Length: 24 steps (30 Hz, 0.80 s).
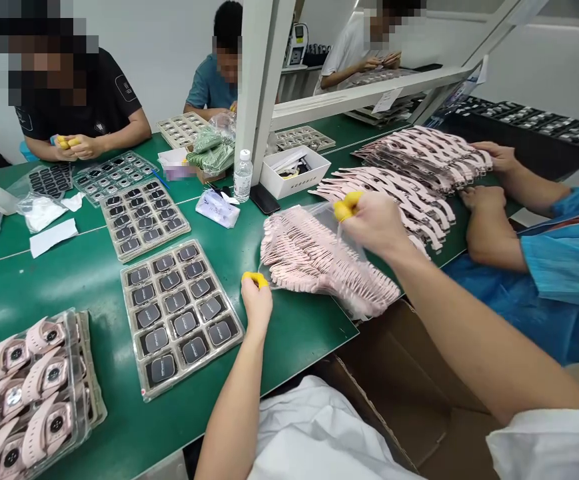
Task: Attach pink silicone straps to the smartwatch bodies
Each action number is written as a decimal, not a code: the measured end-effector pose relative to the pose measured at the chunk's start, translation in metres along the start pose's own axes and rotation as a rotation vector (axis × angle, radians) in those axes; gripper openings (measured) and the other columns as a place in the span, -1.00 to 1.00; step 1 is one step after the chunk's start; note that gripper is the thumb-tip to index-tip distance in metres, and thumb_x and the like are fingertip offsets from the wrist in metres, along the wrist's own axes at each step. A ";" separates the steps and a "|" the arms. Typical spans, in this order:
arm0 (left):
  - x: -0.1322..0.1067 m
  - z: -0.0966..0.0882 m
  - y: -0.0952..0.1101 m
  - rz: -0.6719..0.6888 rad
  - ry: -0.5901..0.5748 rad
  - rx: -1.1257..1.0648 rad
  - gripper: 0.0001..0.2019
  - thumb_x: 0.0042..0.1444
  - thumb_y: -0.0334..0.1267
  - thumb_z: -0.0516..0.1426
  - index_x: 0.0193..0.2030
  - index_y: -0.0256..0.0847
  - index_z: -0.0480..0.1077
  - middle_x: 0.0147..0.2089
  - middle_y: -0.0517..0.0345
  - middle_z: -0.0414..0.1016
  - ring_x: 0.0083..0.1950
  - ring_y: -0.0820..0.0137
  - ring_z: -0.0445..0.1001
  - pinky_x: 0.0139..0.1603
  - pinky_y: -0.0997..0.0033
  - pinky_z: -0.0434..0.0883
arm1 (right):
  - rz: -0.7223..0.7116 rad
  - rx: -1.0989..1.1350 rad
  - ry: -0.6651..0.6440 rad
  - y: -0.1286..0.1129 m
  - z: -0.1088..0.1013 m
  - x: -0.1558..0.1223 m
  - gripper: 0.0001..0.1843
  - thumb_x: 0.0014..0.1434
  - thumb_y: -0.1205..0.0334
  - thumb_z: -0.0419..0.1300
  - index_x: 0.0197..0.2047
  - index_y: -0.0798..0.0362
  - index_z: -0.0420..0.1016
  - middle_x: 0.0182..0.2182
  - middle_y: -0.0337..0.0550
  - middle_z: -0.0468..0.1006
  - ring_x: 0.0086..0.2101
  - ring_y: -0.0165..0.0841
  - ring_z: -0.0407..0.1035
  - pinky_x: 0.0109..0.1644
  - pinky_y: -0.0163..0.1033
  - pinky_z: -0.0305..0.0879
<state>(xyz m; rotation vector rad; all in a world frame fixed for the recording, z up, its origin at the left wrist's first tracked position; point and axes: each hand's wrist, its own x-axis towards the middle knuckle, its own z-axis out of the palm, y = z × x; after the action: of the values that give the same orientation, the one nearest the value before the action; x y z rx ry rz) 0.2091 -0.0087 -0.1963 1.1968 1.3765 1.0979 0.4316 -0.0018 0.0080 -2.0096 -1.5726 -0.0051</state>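
Note:
A clear plastic bag (pixel 319 263) full of pale pink watch straps lies across the table's front edge. My left hand (pixel 258 300), with yellow finger cots, is closed in a pinch on the bag's near-left edge. Yellow cots also cover the thumb and finger of my right hand (pixel 376 220), which grips the raised film at the bag's far-right side. Left of my left hand rests a tray of square dark watch faces (pixel 184 320) in rows. Bundles of loose pink straps (pixel 394 193) spread out behind my right hand.
Pink assembled watches in stacked trays (pixel 24 387) stand at the left front. A second watch-face tray (pixel 144 220), a tissue pack (pixel 218 209), a bottle (pixel 242 177) and a white box (pixel 294 171) sit farther back. An open cardboard box (pixel 419 380) is below the edge. Co-workers sit around.

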 end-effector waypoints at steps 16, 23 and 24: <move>-0.043 -0.001 0.014 0.590 -0.436 0.513 -0.43 0.21 -0.25 0.32 0.32 -0.23 0.30 0.49 -0.29 0.20 0.59 -0.13 0.05 0.52 -0.27 0.23 | -0.110 -0.346 -0.006 0.035 0.010 -0.028 -0.71 0.24 0.14 0.08 -0.51 -0.02 0.28 -0.50 -0.08 0.45 -0.49 -0.28 0.24 -0.40 -0.17 -0.06; -0.073 -0.052 0.073 0.409 -0.441 0.040 -0.65 0.37 -0.07 0.16 0.22 -0.12 0.44 0.28 -0.15 0.47 0.32 0.07 0.47 0.39 -0.12 0.42 | -0.129 -0.287 -0.124 0.046 0.043 -0.064 -0.78 0.22 0.10 0.12 -0.43 -0.01 0.39 -0.43 -0.08 0.54 -0.46 -0.26 0.33 -0.37 -0.19 0.00; -0.085 -0.073 0.083 0.357 -0.512 -0.116 -0.65 0.38 0.03 0.15 0.15 -0.09 0.48 0.09 -0.08 0.58 0.10 0.14 0.60 0.22 -0.01 0.55 | -0.144 -0.289 -0.177 0.046 0.057 -0.077 -0.77 0.23 0.10 0.11 -0.43 -0.01 0.39 -0.43 -0.08 0.54 -0.46 -0.26 0.34 -0.38 -0.19 -0.01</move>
<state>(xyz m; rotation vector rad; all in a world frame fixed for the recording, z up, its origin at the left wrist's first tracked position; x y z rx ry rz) 0.1499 -0.0866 -0.0968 1.5430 0.7166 0.9979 0.4299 -0.0508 -0.0862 -2.1570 -1.9190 -0.1194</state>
